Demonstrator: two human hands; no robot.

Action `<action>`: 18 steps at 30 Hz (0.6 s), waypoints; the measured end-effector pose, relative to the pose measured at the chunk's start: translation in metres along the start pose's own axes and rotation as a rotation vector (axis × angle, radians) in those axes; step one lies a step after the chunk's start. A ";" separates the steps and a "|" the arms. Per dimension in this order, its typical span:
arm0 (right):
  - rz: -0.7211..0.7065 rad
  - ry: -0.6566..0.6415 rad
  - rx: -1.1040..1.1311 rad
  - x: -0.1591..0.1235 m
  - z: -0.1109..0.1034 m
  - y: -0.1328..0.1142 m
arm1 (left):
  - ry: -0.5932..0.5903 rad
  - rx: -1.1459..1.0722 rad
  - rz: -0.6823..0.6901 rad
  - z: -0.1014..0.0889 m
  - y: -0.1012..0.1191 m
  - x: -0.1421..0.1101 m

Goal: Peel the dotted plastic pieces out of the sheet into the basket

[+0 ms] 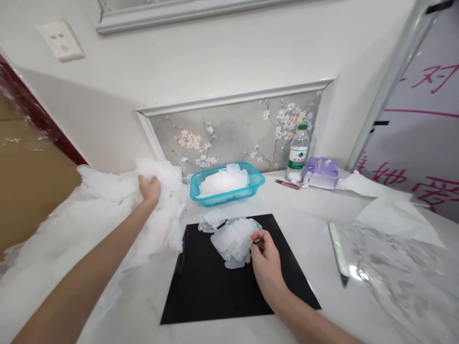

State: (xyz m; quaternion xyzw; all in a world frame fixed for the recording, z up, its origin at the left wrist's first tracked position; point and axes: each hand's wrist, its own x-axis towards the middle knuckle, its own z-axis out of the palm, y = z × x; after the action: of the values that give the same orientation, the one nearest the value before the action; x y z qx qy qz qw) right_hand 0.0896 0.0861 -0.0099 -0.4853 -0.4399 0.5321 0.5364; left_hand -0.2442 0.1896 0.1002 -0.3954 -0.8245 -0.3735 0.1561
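Note:
My left hand (149, 188) grips a large heap of soft white fluffy material (96, 224), possibly wadding, that spreads over the left of the white counter (143, 310). On a square black mat (201, 296) lies a pile of translucent white scalloped pieces (233, 241), with a smaller cluster (211, 220) at its far side. My right hand (267, 263) pinches the right edge of the pile between thumb and fingers. Behind the mat, a teal plastic basket (229, 195) holds more white material and translucent pieces.
A water bottle (297, 153), a purple tissue pack (322, 173) and a pink-handled tool (288, 184) stand along the back wall. To the right lie a long blade (338, 253), a crumpled transparent plastic sheet (398, 286) and white paper (398, 217).

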 end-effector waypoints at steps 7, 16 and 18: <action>0.005 -0.007 -0.028 -0.003 0.000 -0.001 | 0.240 -0.388 0.030 -0.074 0.048 -0.015; -0.163 0.284 -0.015 -0.001 -0.008 -0.002 | -0.529 -0.085 1.219 -0.034 0.082 -0.184; -0.265 0.269 -0.061 -0.003 -0.010 -0.003 | -0.631 0.049 1.317 -0.032 0.076 -0.202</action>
State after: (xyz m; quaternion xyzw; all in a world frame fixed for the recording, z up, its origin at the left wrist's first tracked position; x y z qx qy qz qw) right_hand 0.0999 0.0823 -0.0081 -0.5060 -0.4403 0.3734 0.6408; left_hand -0.0579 0.0889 0.0470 -0.8944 -0.4298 -0.0520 0.1123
